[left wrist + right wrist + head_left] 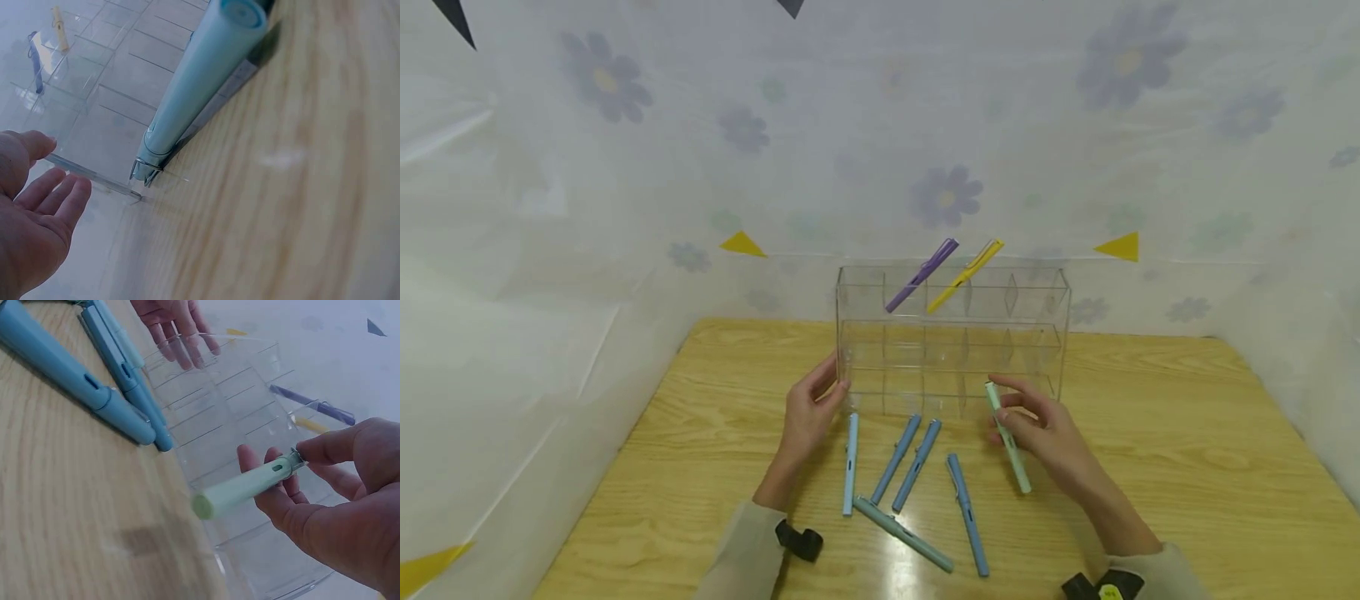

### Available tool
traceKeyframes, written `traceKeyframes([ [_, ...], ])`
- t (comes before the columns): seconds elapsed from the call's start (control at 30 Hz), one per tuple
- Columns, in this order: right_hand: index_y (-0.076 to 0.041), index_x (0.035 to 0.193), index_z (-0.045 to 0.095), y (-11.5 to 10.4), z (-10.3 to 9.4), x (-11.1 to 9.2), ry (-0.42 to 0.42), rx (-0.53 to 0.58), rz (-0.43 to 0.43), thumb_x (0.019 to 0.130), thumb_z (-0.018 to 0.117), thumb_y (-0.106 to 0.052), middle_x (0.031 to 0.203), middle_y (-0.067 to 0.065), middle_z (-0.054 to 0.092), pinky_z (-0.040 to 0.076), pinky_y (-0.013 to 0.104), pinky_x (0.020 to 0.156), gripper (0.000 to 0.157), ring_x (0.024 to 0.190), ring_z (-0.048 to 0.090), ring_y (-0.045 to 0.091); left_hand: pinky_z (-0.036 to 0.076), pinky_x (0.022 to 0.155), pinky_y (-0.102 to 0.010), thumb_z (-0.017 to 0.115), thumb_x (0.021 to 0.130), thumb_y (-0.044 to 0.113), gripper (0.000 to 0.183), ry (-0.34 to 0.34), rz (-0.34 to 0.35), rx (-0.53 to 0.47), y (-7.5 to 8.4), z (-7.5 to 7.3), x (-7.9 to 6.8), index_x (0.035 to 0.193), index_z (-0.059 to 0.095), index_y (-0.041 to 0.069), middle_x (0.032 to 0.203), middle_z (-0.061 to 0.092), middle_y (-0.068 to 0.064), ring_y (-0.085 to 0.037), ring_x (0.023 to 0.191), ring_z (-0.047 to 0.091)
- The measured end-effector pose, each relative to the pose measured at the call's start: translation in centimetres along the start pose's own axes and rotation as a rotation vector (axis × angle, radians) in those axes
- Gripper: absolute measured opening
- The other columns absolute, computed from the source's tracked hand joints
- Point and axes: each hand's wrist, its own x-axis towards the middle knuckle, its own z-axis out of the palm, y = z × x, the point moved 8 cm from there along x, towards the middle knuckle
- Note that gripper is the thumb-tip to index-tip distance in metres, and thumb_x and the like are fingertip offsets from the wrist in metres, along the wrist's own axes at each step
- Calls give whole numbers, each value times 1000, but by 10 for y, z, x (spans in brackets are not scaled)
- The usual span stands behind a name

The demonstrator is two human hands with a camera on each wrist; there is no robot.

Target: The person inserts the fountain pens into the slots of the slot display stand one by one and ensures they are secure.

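Observation:
A clear compartment organizer (pixel 955 358) stands upright on the table. My left hand (pixel 808 412) holds its left edge, thumb at the front and fingers round the side. My right hand (pixel 1045 429) pinches a light green pen (pixel 1015 458) in front of the organizer's lower right part; the pen's clip end points up, as the right wrist view also shows. A purple pen (pixel 922 275) and a yellow pen (pixel 966 275) lean in the top row. Nearest my left hand on the table is a light blue pen (pixel 851 467).
Two blue pens (pixel 897 458) lie side by side before the organizer. A third blue pen (pixel 967 517) lies to their right, and a grey-green pen (pixel 906 535) lies slantwise nearer the front. Behind the table hangs a flowered white sheet (pixel 850 125).

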Motion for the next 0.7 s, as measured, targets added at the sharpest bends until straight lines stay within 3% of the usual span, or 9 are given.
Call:
traceKeyframes([
  [0.13,-8,155,42,-14,-5,0,10,-27,-59,107,54,-8,118,27,51,62,49,86,49,100,71,40,56,94,-35,67,99,1,48,-3,15,-7,1,1,0,146,56,1,142,58,-21,-38,128,58],
  [0.3,-2,147,50,-31,-20,4,138,-11,-133,101,63,0,116,28,60,63,46,81,48,99,75,30,56,95,-33,66,99,1,47,2,14,-18,3,0,0,145,56,1,142,58,-22,-38,128,58],
  [0.5,1,142,55,-51,-39,8,284,25,-220,97,66,6,104,15,66,62,46,75,47,92,76,28,56,95,-33,66,99,0,47,9,9,-9,4,-1,1,145,56,1,141,59,-21,-38,127,59],
  [0.7,3,143,56,-80,-55,14,334,43,-332,99,64,5,102,13,65,62,38,75,45,87,76,19,55,95,-33,67,98,0,48,3,-8,-9,2,1,0,145,56,1,142,58,-22,-39,128,58],
])
